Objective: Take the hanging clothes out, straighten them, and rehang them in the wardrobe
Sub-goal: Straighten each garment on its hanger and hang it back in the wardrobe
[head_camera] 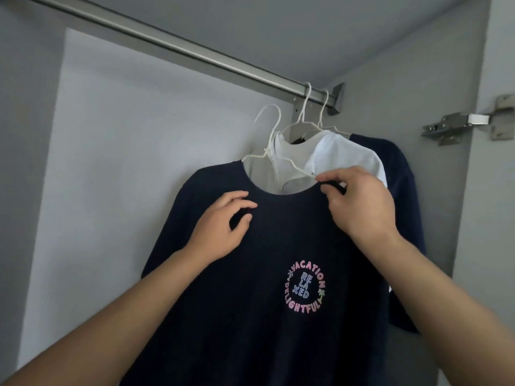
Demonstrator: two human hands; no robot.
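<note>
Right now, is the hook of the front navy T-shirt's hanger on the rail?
No, the white hanger of the navy T-shirt has its hook free in the air, below the rail.

Navy tee [250,274] chest print: "VACATION DELIGHTFUL" ring w/ "RE LA XED" inside

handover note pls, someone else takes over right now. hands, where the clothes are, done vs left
Left hand: fingers curled on the chest of the navy T-shirt, apparently pinching fabric.
Right hand: pinches the collar at the wire of the white hanger.
That hanger's hook is off the rail, so the shirt is held only by the hands.
White garment and another navy shirt hang at the rail's right end.
Done: cannot tell which garments are already straightened.
Left: square the shirt, hook it on the rail, then check the others.
</note>
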